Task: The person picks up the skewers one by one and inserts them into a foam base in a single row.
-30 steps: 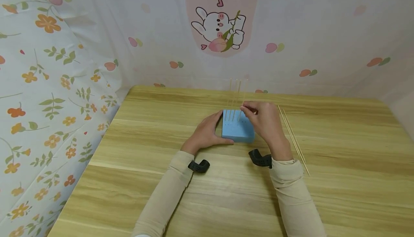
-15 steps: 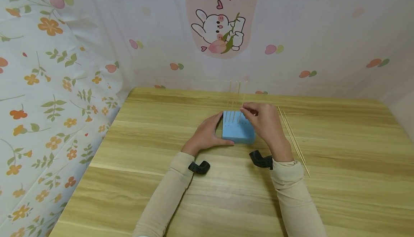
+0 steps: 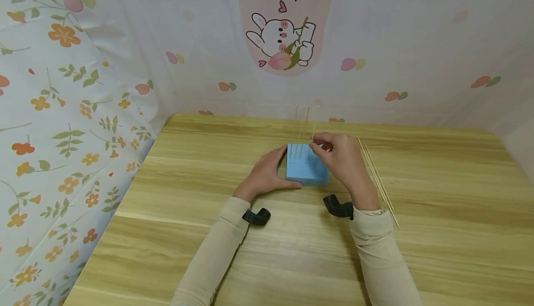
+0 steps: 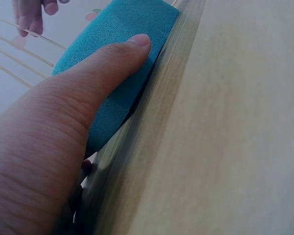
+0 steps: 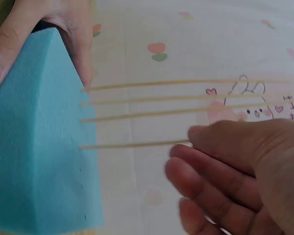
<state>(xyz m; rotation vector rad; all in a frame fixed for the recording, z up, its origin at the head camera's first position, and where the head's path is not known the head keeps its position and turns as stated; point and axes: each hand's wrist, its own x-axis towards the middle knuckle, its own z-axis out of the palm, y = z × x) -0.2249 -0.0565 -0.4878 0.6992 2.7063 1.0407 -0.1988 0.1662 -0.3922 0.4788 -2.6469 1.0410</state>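
A blue foam block (image 3: 306, 171) sits on the wooden table, with small holes in its top. My left hand (image 3: 263, 174) grips it from the left, the thumb pressed on the front face in the left wrist view. Between thumb and index finger, my right hand (image 3: 343, 157) pinches a thin wooden skewer (image 5: 137, 145). That skewer's lower end meets the block's top, to the right of the others; how deep it goes cannot be seen. Several more skewers (image 5: 161, 83) stand upright in a row towards the block's left side.
Loose skewers (image 3: 377, 181) lie on the table (image 3: 450, 194) to the right of my right forearm. A white printed cloth (image 3: 200, 41) hangs behind the table, and a floral cloth (image 3: 79, 139) hangs along the left. Each wrist carries a black mount (image 3: 257, 216).
The head view has shifted very slightly. Both hands stay almost in place, the left on the block and the right pinching the same skewer.
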